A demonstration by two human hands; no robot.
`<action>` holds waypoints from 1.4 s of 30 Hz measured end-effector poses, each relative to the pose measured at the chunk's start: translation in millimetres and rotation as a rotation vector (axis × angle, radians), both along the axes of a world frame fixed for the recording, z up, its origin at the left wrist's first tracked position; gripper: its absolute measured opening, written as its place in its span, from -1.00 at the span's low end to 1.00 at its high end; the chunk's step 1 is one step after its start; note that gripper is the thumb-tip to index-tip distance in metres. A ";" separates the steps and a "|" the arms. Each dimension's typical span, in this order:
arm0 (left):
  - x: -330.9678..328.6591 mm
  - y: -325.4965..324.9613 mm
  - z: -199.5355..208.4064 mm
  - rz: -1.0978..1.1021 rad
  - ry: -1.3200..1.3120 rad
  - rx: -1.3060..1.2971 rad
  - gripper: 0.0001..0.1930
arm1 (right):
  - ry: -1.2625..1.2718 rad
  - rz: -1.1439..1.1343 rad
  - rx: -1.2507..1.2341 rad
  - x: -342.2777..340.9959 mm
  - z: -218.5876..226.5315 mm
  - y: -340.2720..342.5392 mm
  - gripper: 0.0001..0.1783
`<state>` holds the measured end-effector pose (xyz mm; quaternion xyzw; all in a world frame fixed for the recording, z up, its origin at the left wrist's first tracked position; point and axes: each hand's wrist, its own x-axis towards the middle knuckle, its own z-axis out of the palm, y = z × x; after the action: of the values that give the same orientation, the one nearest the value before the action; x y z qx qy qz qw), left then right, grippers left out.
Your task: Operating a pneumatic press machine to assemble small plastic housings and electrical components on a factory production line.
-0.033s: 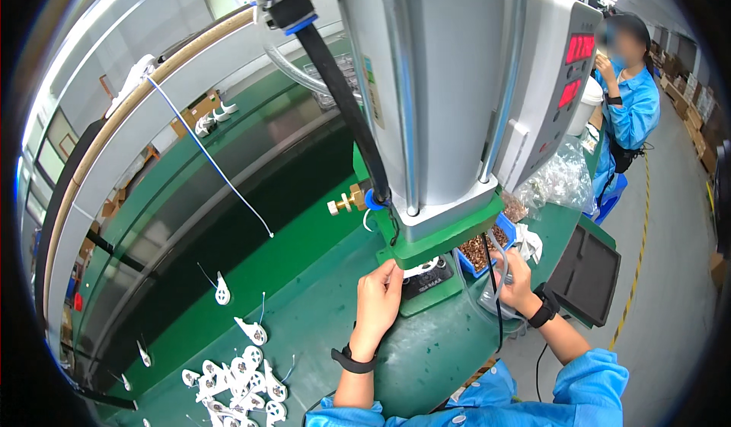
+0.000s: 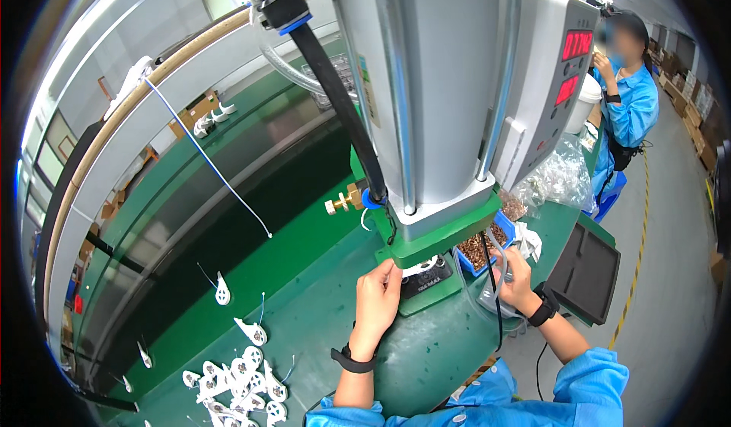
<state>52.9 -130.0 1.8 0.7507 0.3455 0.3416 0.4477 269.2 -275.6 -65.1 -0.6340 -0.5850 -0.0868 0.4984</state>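
Currently, the white part (image 2: 416, 269) lies at the tips of the left hand (image 2: 378, 294), on a black block (image 2: 432, 277) under the green press head (image 2: 449, 243). The left fingers look pinched shut on its near end. Between the two pictures hardly anything differs beyond the digits on the red display (image 2: 577, 46); both hands stay put, so the part's position at the press is unchanged. The right hand (image 2: 516, 281) has its fingers curled by a clear tube (image 2: 503, 263); I cannot tell whether they grip it. A black cable (image 2: 490, 277) hangs across them, and the press head hides some of the part. Just beyond the right fingers sits a blue tray (image 2: 505, 224) of copper-coloured pieces. Left of the left fingers, more white parts (image 2: 247, 377) lie heaped on the green surface (image 2: 415, 351).
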 end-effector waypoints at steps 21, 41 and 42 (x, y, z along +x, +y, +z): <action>4.3 -7.5 2.7 0.051 0.031 0.028 -0.77 | -0.177 -0.012 -0.587 28.5 12.5 69.8 -0.83; -188.0 247.2 -94.1 0.322 1.366 0.662 -0.59 | 0.064 -0.056 -0.441 36.9 51.5 1.1 -0.88; -199.1 249.7 -92.7 0.278 1.371 0.630 -0.67 | 0.070 -0.069 -0.439 37.2 52.9 -2.7 -0.88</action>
<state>-146.3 119.6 -90.9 0.8365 0.5234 -0.0652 -0.1487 306.4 -278.2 -12.1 -0.7493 -0.5502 0.0478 0.3653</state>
